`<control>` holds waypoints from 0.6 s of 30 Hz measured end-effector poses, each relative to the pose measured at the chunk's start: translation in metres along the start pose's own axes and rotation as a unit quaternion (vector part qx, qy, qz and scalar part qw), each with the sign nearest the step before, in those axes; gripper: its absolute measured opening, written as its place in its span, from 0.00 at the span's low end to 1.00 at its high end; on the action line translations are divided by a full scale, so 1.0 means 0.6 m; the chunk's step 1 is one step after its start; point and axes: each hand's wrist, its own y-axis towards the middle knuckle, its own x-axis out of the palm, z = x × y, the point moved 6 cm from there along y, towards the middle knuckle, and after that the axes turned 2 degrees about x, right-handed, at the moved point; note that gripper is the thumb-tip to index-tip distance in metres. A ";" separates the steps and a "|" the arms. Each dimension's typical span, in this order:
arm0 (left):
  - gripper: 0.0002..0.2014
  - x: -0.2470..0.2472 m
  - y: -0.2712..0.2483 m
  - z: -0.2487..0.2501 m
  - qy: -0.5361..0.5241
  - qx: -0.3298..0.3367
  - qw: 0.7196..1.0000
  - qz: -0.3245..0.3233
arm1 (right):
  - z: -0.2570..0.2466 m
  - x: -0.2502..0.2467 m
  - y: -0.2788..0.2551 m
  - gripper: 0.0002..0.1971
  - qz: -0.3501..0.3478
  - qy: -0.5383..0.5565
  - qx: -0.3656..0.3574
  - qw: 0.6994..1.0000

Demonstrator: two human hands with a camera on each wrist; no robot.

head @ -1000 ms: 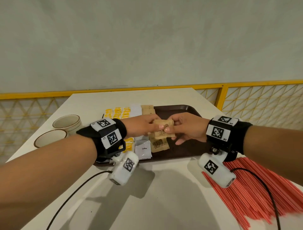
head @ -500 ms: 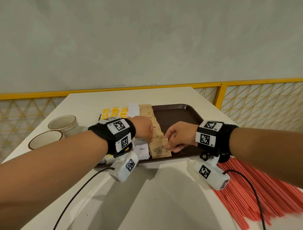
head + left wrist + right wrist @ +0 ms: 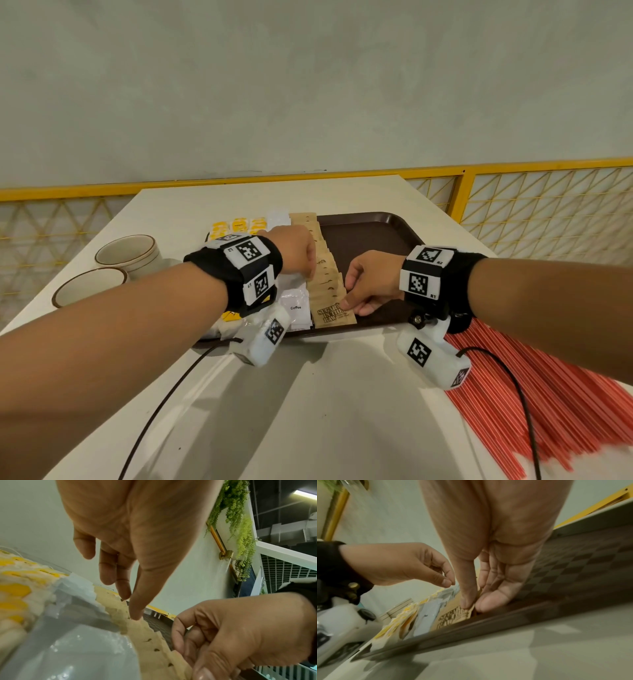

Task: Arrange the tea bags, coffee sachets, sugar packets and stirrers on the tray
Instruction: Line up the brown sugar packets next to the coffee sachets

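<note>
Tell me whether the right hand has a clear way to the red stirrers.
Probably yes. The red stirrers lie uncovered on the table just beside the right hand, nothing between them. It first has to release the brown sugar packet it pinches.

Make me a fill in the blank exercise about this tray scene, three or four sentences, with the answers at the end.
1. The right hand pinches the nearest brown paper sugar packet by its ____ corner.
2. The red plastic stirrers lie on the white table, not on the dark brown plastic ____.
3. The white sachet beside that packet is printed with the word ____.
4. The number of beige ceramic cups left of the tray is ____.

Missing words: right; tray; Coffee; two
</note>
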 end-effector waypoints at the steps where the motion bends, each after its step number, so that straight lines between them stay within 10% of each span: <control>1: 0.03 0.001 -0.001 -0.003 -0.009 0.003 1.000 -0.006 | -0.002 0.001 0.000 0.10 -0.003 0.001 -0.001 1.000; 18: 0.06 -0.011 -0.011 -0.020 -0.029 0.003 1.000 0.001 | -0.009 -0.001 -0.001 0.09 0.015 0.007 0.026 1.000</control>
